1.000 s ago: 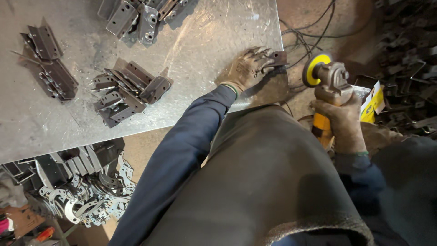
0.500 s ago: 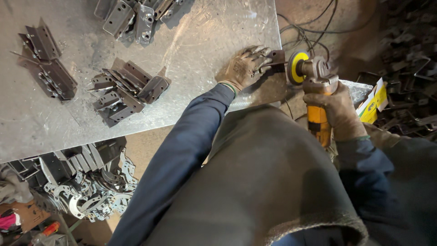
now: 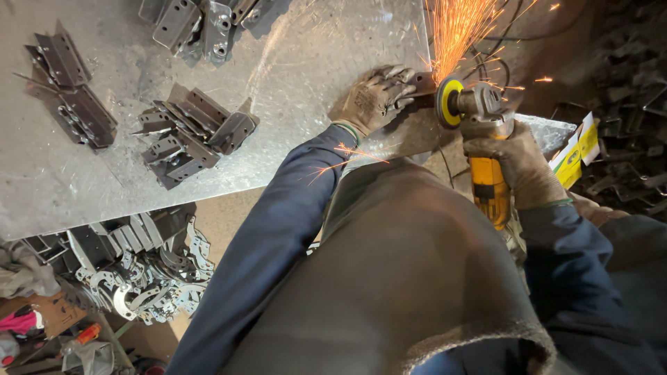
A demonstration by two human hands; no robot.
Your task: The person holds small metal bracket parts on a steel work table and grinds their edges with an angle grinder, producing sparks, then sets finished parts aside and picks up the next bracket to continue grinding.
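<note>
Mid-grind at upper right: your left hand [image 3: 375, 97] presses the metal bracket [image 3: 422, 85] flat on the table [image 3: 292, 76] edge, right hand [image 3: 517, 167] clenched round the angle grinder [image 3: 479, 132], sparks flying, bracket piles [image 3: 191, 135] waiting.

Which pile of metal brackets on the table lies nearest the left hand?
The middle pile of dark folded metal brackets, just left of the gloved left hand; the others lie farther away.

A scuffed steel table [image 3: 306, 62] carries three heaps of folded metal brackets [image 3: 191, 135].
</note>
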